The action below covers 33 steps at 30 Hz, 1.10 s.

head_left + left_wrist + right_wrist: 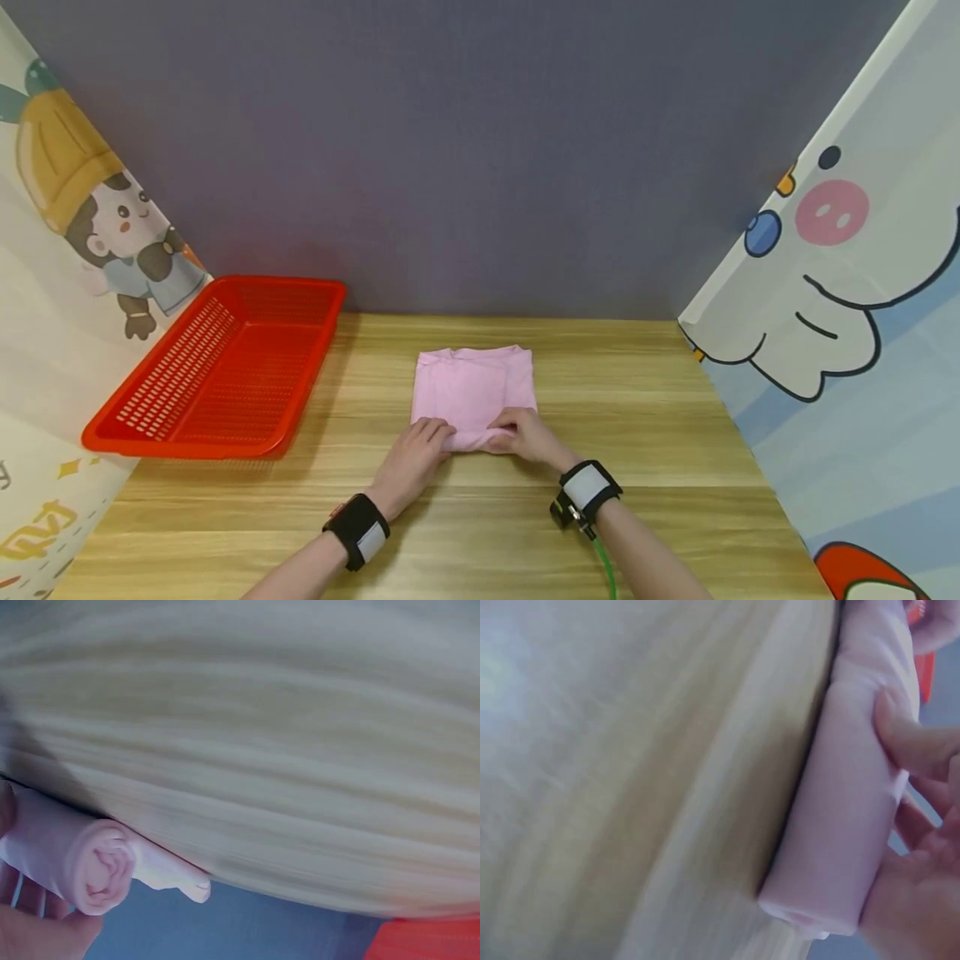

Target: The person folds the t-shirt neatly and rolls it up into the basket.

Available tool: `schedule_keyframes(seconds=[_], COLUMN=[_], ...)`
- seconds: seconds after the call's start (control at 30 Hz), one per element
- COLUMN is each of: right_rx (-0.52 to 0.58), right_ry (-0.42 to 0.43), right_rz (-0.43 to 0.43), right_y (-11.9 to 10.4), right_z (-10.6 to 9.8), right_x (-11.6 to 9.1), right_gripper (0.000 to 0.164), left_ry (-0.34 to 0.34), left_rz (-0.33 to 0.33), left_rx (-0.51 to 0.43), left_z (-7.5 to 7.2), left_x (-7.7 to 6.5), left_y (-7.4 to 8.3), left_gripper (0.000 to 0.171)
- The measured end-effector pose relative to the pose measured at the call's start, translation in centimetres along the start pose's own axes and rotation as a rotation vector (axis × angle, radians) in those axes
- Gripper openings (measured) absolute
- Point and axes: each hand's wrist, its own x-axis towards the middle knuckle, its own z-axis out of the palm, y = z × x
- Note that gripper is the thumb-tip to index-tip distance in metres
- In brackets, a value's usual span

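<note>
A pink cloth (471, 387) lies folded on the wooden table, its near edge rolled up. In the left wrist view the roll (105, 866) shows a spiral end, with a flatter part of the cloth reaching out beyond it. My left hand (414, 457) holds the left part of the roll, thumb on the near side and fingers over the top. The right hand (528, 437) grips the roll's right part; its thumb (907, 739) presses on the pink fabric in the right wrist view. Black straps with cameras sit on both wrists.
A red plastic basket (255, 375) with slotted sides stands at the left of the table (630, 400). Behind rises a grey panel (510, 167). Cartoon-printed sheets flank the table left and right. A green cable (604, 567) runs from the right wrist.
</note>
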Motion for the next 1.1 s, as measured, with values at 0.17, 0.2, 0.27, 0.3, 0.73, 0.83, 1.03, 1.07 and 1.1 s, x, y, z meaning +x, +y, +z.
schedule_keyframes(seconds=[0.17, 0.2, 0.27, 0.3, 0.73, 0.83, 1.03, 1.07, 1.1], right_rx=[0.027, 0.016, -0.038, -0.082, -0.56, -0.536, -0.421, -0.4, -0.374], right_ry=[-0.048, -0.05, -0.044, -0.04, 0.154, 0.184, 0.147, 0.13, 0.112], right_rz=[0.037, 0.048, 0.067, 0.074, -0.043, -0.065, -0.032, -0.022, -0.016], right_y=[0.1, 0.0, -0.3, -0.5, -1.6, -1.3, -0.9, -0.9, -0.8], right_z=[-0.5, -0.6, -0.6, -0.6, 0.2, 0.3, 0.4, 0.3, 0.2], right_x=[0.2, 0.2, 0.0, -0.2, -1.3, -1.2, -0.8, -0.6, -0.4], right_gripper=[0.013, 0.013, 0.015, 0.019, 0.038, 0.029, 0.02, 0.019, 0.019], left_ry=[0.0, -0.001, -0.004, -0.004, -0.178, -0.206, -0.127, -0.107, -0.089], left_rz=[-0.108, -0.126, -0.157, -0.169, -0.326, -0.318, -0.096, -0.059, -0.027], left_rx=[-0.135, -0.166, -0.218, -0.241, -0.468, -0.469, -0.253, -0.199, -0.141], left_z=[0.3, 0.4, 0.5, 0.5, -0.1, -0.1, 0.3, 0.3, 0.4], left_x=[0.8, 1.0, 1.3, 1.4, 3.7, 3.9, 2.4, 2.0, 1.7], left_y=[0.1, 0.1, 0.0, -0.1, -1.7, -1.9, -1.8, -1.7, -1.6], left_gripper=[0.024, 0.023, 0.021, 0.021, 0.017, 0.017, 0.026, 0.03, 0.035])
